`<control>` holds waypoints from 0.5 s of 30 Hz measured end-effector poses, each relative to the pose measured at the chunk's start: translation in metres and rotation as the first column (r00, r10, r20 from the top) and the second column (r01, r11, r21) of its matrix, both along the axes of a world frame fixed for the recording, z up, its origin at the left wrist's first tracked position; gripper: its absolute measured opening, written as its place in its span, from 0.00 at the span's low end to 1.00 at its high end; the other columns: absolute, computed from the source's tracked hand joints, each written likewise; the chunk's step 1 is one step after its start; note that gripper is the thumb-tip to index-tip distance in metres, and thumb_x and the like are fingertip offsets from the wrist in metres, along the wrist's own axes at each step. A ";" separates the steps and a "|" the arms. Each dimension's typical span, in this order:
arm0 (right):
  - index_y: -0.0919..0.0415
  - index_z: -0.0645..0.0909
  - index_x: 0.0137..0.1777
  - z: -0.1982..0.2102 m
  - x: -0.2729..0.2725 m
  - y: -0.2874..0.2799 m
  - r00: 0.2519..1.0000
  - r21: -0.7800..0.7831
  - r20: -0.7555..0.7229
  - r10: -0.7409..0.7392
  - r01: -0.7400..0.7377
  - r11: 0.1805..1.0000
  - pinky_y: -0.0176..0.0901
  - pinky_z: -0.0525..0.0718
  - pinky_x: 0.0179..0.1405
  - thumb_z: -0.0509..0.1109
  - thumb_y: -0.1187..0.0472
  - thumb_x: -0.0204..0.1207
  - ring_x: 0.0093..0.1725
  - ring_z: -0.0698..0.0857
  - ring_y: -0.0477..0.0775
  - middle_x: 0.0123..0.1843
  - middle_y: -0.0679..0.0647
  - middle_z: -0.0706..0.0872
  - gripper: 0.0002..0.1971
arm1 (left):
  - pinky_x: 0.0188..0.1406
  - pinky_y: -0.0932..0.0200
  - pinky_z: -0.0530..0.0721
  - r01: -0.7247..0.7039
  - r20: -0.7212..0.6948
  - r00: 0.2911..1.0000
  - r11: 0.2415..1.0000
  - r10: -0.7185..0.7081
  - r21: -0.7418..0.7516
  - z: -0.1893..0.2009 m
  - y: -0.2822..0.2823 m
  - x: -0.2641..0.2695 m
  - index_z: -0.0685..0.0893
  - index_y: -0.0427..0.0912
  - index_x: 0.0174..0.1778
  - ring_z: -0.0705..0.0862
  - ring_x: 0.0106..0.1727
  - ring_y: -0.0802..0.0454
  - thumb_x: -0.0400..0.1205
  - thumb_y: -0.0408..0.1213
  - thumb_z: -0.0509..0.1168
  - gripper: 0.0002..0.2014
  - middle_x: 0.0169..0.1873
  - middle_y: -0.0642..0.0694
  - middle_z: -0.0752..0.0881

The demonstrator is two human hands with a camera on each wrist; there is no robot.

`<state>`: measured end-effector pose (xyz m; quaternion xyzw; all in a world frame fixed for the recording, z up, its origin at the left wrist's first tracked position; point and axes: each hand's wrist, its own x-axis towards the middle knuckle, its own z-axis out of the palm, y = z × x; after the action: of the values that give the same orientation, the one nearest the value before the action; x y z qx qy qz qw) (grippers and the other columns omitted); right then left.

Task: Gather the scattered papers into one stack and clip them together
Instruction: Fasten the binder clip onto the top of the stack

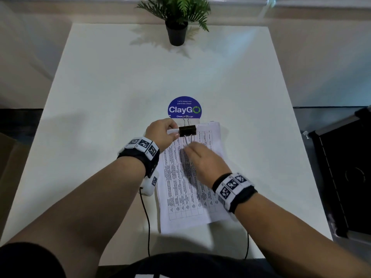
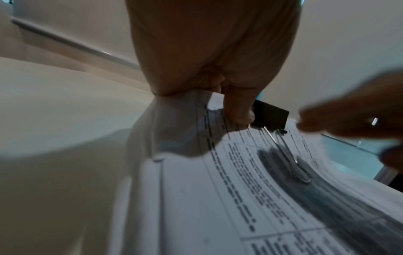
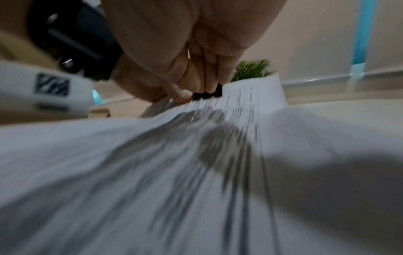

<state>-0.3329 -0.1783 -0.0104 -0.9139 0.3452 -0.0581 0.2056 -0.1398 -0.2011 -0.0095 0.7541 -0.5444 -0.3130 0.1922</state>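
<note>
A stack of printed papers [image 1: 186,189] [image 2: 240,189] [image 3: 152,172] lies on the white table [image 1: 100,97] in front of me. A black binder clip [image 1: 187,131] [image 2: 270,115] [image 3: 207,94] sits on its far edge. One wire handle lies flat on the top sheet; the other points away toward the sticker. My left hand [image 1: 172,131] pinches the stack's far left corner beside the clip, its thumb [image 2: 237,112] on top. My right hand [image 1: 190,151] hovers over the sheet, its straight fingers [image 3: 209,82] reaching the clip and holding nothing.
Just beyond the papers, a round blue ClayGo sticker [image 1: 184,107] is on the table. A potted plant [image 1: 177,27] stands at the far edge. A black case [image 1: 349,173] lies off the table's right side, and a cardboard box [image 1: 8,167] off the left.
</note>
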 end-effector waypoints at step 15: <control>0.52 0.57 0.78 0.088 0.011 -0.068 0.973 -0.084 -0.224 -0.045 0.027 0.996 0.53 0.71 0.62 0.67 0.57 0.76 0.56 0.83 0.62 0.55 0.58 0.86 0.32 | 0.56 0.49 0.76 0.009 0.166 0.985 0.955 0.042 -0.295 0.069 0.026 -0.031 0.86 0.48 0.44 0.81 0.44 0.44 0.75 0.36 0.74 0.05 0.37 0.49 0.83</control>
<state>-0.3222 -0.2468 0.0777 -0.9156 0.3804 0.0286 0.1269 -0.1713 -0.1751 0.0592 0.7455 -0.5931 -0.1613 0.2578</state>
